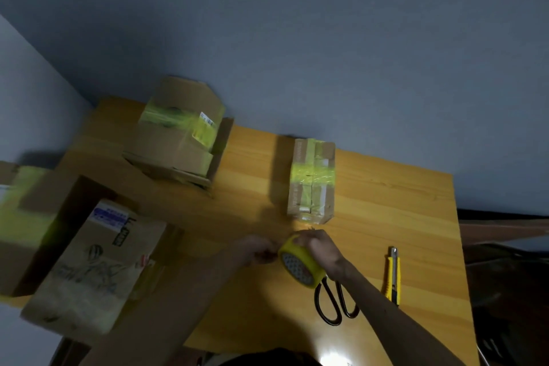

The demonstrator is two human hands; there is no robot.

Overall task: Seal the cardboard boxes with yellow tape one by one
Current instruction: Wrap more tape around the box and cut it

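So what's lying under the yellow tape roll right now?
Black-handled scissors lie on the wooden table beneath the yellow tape roll, held by the right hand. Only their handle loops show; the blades are covered by roll and wrist.

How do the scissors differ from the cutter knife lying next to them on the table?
The scissors have black loop handles; the cutter knife is a straight yellow bar. The scissors' blades are hidden behind the yellow tape roll; the cutter knife lies fully in view. Both rest flat on the wooden table.
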